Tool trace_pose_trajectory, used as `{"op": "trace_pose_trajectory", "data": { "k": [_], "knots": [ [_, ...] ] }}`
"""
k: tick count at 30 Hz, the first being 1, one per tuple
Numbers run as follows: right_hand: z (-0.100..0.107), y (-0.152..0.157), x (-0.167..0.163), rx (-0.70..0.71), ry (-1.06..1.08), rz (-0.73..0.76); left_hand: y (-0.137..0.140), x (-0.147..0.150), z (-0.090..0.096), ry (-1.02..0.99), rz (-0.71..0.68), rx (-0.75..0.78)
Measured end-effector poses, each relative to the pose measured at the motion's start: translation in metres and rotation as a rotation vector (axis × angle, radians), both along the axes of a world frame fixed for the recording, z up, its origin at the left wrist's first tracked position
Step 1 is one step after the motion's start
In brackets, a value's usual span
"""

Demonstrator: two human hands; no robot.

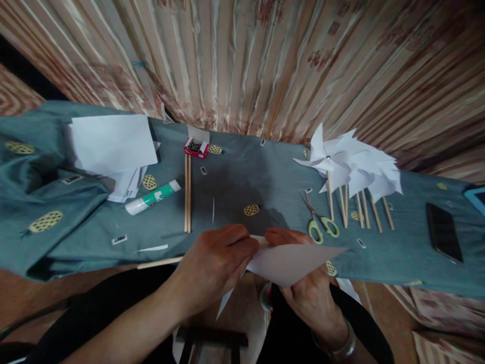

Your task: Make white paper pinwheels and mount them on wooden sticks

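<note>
My left hand [217, 255] is closed around a wooden stick [161, 263], whose end pokes out to the left past the wrist. White folded paper [290, 263], curved like a pinwheel blade, is at the stick's other end. My right hand [310, 296] grips this paper from behind and below, its fingers curled over the top edge. The two hands nearly meet above the table's front edge. Where stick and paper join is hidden by the fingers. A pair of green-handled scissors [320, 225] lies just beyond my right hand.
Finished white pinwheels [352, 162] on sticks overlap at the back right, near a phone [444, 232]. On the left are white paper sheets [113, 141], a glue stick [153, 197], two wooden sticks [188, 194] and a red box of pins [197, 146]. A curtain [235, 65] hangs behind.
</note>
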State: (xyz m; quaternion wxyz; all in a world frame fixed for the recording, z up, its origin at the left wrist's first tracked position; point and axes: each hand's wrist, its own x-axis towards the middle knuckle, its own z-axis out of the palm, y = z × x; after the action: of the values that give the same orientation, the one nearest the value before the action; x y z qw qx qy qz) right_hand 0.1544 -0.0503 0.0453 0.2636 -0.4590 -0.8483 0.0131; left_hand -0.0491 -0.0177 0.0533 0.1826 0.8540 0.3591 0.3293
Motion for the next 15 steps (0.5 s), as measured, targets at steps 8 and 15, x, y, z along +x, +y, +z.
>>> {"op": "trace_pose_trajectory", "data": {
  "k": [8,15],
  "knots": [
    [-0.0066,-0.0002,0.0014,0.043,0.001,-0.006,-0.0029,0.0053,-0.0034,-0.007,0.025,-0.015],
    [-0.0092,0.0015,-0.0011,0.067,0.019,-0.012,-0.0020,0.0073,-0.0035,0.000,0.030,-0.032]
  ]
}}
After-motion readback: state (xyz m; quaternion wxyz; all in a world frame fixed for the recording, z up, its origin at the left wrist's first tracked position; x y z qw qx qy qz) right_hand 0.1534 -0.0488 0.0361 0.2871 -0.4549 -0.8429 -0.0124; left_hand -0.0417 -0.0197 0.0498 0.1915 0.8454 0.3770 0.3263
